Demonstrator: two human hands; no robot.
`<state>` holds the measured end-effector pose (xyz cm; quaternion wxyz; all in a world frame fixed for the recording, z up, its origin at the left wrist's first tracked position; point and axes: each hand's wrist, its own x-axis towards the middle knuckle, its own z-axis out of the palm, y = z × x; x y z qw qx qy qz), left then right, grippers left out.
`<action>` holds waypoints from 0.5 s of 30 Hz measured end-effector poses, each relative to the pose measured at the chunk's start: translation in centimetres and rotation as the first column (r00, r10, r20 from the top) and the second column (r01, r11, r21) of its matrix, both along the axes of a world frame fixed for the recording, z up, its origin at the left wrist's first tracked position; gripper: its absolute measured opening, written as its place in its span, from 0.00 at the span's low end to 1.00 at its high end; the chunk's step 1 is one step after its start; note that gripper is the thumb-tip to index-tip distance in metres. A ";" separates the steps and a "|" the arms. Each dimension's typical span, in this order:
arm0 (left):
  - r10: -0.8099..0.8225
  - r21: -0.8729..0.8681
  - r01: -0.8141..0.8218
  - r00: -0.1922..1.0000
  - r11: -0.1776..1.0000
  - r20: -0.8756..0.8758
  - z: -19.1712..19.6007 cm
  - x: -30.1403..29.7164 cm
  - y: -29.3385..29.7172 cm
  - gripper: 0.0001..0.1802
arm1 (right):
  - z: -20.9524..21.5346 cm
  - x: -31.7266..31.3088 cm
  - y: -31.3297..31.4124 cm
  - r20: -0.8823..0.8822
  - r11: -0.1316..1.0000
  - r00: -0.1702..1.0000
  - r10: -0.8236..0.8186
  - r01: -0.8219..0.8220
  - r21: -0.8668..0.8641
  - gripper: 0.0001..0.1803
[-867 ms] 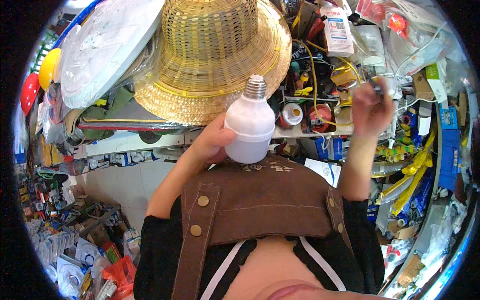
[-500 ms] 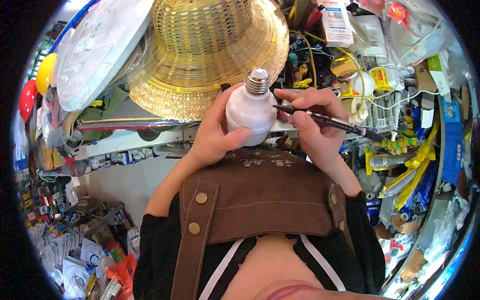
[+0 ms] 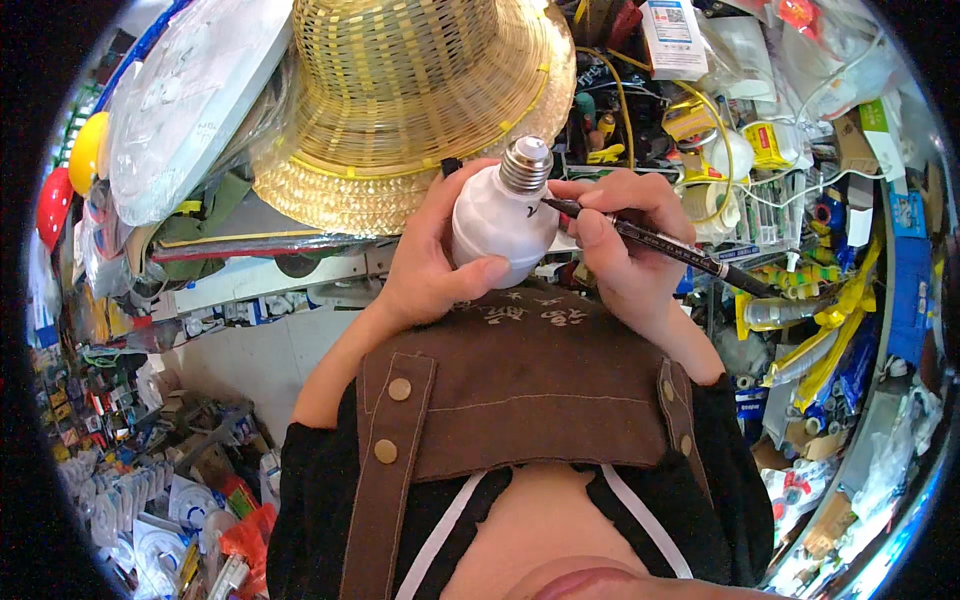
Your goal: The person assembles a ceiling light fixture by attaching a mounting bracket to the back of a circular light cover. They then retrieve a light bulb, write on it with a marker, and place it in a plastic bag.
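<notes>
Your left hand (image 3: 430, 265) is wrapped around a white LED bulb (image 3: 500, 225), fingers curled behind the dome and thumb pressed across its front, with the metal screw base (image 3: 525, 163) pointing up and away from you. You hold it in front of your chest, above the brown apron (image 3: 530, 385). Your right hand (image 3: 625, 250) is closed in a writing grip on a black marker pen (image 3: 665, 245), its tip touching the bulb's neck just below the base.

The bulb likely handles light, with a smooth, slippery and breakable shell, so hold the broad dome firmly, not the base.

A woven straw hat (image 3: 420, 100) sits just beyond the bulb. A white rectangular card package (image 3: 672, 35) hangs at the top, a yellow boxed item (image 3: 770, 145) lies to its right, and yellow-and-blue packets (image 3: 850, 310) line the right edge
</notes>
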<state>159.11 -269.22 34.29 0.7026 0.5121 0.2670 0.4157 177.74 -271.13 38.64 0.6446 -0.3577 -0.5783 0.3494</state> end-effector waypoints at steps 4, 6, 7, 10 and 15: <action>-0.004 -0.008 0.004 1.000 1.000 -0.001 -0.2 0.1 0.0 0.46 | 0.1 0.7 0.2 0.140 0.998 0.989 0.042 -0.049 0.050 0.05; -0.008 0.007 0.008 1.000 1.000 -0.016 -0.4 0.1 0.1 0.46 | 0.2 0.7 0.1 0.122 0.999 0.992 0.024 -0.026 0.019 0.05; -0.009 0.014 0.009 1.000 1.000 -0.023 -0.4 0.1 0.1 0.46 | 0.3 0.7 0.0 0.113 1.000 0.993 0.015 -0.016 0.004 0.05; -0.011 0.005 0.011 1.000 1.000 -0.022 -0.5 0.1 0.1 0.47 | 0.2 0.7 0.1 0.093 0.998 0.995 0.039 -0.044 0.054 0.05; -0.054 -0.027 0.054 0.998 0.998 -0.014 -0.4 0.1 0.1 0.48 | -0.1 0.7 0.1 -0.004 0.999 0.999 0.048 -0.048 0.000 0.04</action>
